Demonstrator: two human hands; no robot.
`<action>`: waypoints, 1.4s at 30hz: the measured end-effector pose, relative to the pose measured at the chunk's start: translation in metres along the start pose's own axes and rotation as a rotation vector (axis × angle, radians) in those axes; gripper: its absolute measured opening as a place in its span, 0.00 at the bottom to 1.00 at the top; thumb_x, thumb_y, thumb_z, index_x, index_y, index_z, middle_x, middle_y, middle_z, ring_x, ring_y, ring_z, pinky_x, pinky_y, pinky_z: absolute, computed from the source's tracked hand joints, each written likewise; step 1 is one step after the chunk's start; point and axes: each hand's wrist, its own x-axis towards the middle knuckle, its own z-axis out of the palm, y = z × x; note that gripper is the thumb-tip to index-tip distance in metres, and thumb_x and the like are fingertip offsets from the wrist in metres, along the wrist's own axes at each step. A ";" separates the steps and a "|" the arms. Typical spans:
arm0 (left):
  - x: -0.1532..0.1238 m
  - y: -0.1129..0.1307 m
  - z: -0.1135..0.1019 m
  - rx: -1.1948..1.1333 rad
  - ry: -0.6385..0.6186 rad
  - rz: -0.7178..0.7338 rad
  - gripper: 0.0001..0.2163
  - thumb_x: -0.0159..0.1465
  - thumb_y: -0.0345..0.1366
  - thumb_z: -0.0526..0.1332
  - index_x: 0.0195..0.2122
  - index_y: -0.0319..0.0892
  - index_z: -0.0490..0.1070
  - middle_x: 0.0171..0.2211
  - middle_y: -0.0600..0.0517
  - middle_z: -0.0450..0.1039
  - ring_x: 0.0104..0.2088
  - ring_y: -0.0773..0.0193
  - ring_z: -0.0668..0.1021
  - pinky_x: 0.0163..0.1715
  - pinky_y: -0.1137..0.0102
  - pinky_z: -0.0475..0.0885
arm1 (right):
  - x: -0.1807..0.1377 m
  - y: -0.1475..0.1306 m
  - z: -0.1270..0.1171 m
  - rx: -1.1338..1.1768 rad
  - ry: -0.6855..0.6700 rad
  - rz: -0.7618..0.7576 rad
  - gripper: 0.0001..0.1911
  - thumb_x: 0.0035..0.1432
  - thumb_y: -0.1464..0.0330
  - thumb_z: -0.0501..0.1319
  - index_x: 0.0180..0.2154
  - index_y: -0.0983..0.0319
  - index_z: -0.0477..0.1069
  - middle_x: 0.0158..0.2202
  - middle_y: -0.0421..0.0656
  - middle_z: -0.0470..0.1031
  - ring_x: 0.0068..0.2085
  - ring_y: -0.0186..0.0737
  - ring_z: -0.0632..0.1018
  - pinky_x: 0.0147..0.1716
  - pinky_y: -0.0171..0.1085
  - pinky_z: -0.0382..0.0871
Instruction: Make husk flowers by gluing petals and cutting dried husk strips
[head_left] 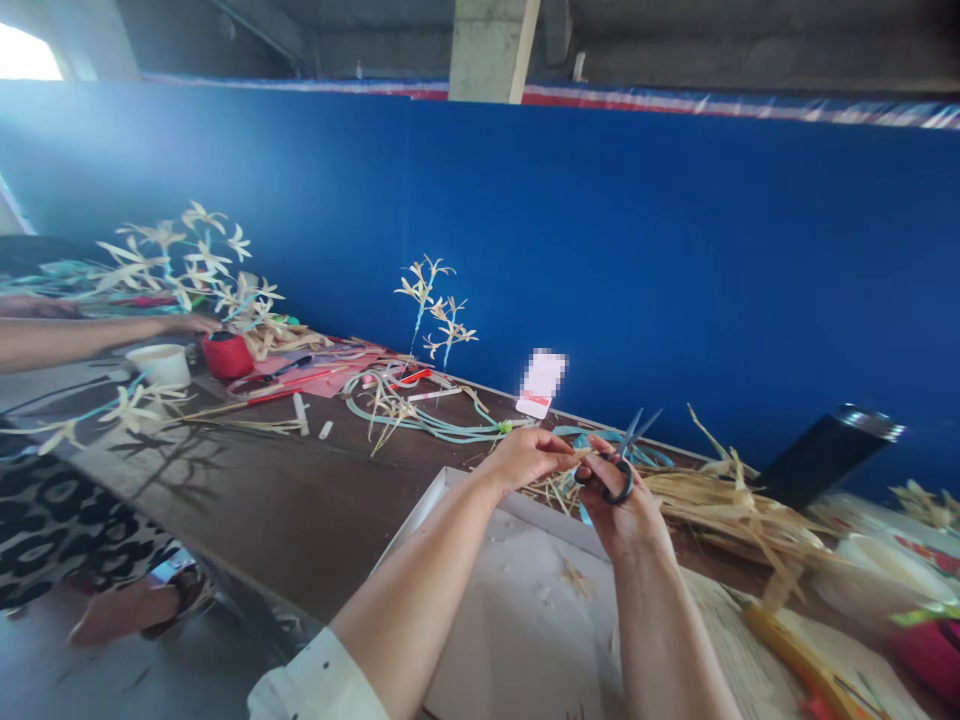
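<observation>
My left hand is closed in a pinch on a small pale piece of dried husk. My right hand meets it fingertip to fingertip and holds a pair of scissors by the dark handles, the blades pointing up and away from the husk. Whether the right fingers also touch the husk is hard to see. Below both hands lies a shallow white box with small husk scraps in it. Just beyond the hands are blue strips and loose husk shreds.
Dried husks and a dark flask are at right, with a yellow-handled tool nearer. Husk flowers stand behind pale cords. At left, a co-worker's arm reaches past a white cup.
</observation>
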 end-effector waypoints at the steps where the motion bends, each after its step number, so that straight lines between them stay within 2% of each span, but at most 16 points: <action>1: 0.000 0.000 0.000 -0.013 -0.001 -0.006 0.20 0.44 0.45 0.67 0.35 0.36 0.74 0.28 0.51 0.71 0.26 0.72 0.68 0.28 0.74 0.61 | 0.000 0.000 0.000 0.004 -0.005 0.008 0.20 0.41 0.73 0.69 0.39 0.59 0.70 0.25 0.37 0.69 0.25 0.27 0.69 0.15 0.23 0.55; 6: 0.000 0.000 0.003 -0.111 -0.054 -0.029 0.22 0.42 0.46 0.67 0.34 0.34 0.74 0.25 0.51 0.70 0.23 0.73 0.65 0.25 0.75 0.59 | 0.002 0.001 -0.002 0.045 -0.049 0.049 0.20 0.42 0.71 0.68 0.40 0.59 0.70 0.25 0.37 0.70 0.25 0.27 0.69 0.14 0.23 0.55; 10: -0.001 0.002 0.003 -0.149 -0.083 -0.024 0.22 0.43 0.47 0.67 0.33 0.34 0.73 0.27 0.49 0.71 0.23 0.74 0.64 0.23 0.76 0.57 | 0.002 0.001 -0.003 0.065 -0.069 0.077 0.19 0.43 0.71 0.67 0.41 0.59 0.70 0.25 0.37 0.70 0.25 0.27 0.69 0.14 0.22 0.55; 16: 0.000 0.001 0.003 -0.094 0.001 -0.055 0.21 0.43 0.45 0.67 0.34 0.34 0.74 0.24 0.51 0.69 0.21 0.75 0.64 0.23 0.76 0.58 | 0.002 0.000 -0.002 0.041 -0.039 0.078 0.20 0.42 0.71 0.68 0.41 0.60 0.70 0.26 0.37 0.71 0.24 0.27 0.69 0.14 0.22 0.55; 23: 0.001 0.001 0.003 0.011 0.098 -0.027 0.18 0.46 0.44 0.66 0.34 0.36 0.74 0.22 0.53 0.68 0.21 0.74 0.66 0.24 0.76 0.61 | 0.002 0.002 -0.002 0.000 -0.002 0.028 0.22 0.41 0.73 0.69 0.41 0.59 0.70 0.28 0.38 0.71 0.25 0.28 0.70 0.14 0.23 0.55; 34: 0.000 0.002 0.004 0.094 0.046 -0.008 0.20 0.45 0.46 0.66 0.33 0.35 0.75 0.23 0.53 0.68 0.23 0.73 0.65 0.25 0.75 0.60 | 0.003 0.003 -0.004 0.023 0.003 0.007 0.21 0.40 0.73 0.69 0.40 0.58 0.71 0.26 0.37 0.70 0.26 0.29 0.70 0.15 0.23 0.54; 40: 0.001 -0.001 0.003 0.111 0.019 0.031 0.20 0.47 0.48 0.63 0.33 0.35 0.74 0.20 0.55 0.65 0.21 0.74 0.63 0.21 0.76 0.56 | 0.001 0.001 -0.001 -0.047 0.010 0.003 0.23 0.39 0.71 0.69 0.41 0.58 0.70 0.25 0.37 0.70 0.25 0.30 0.69 0.15 0.25 0.54; 42: 0.001 -0.001 0.004 0.135 0.048 0.056 0.19 0.49 0.48 0.62 0.32 0.36 0.74 0.20 0.54 0.66 0.20 0.73 0.63 0.21 0.76 0.56 | 0.000 0.001 0.001 -0.107 0.037 -0.030 0.24 0.39 0.69 0.69 0.42 0.59 0.70 0.24 0.37 0.69 0.24 0.29 0.68 0.15 0.25 0.54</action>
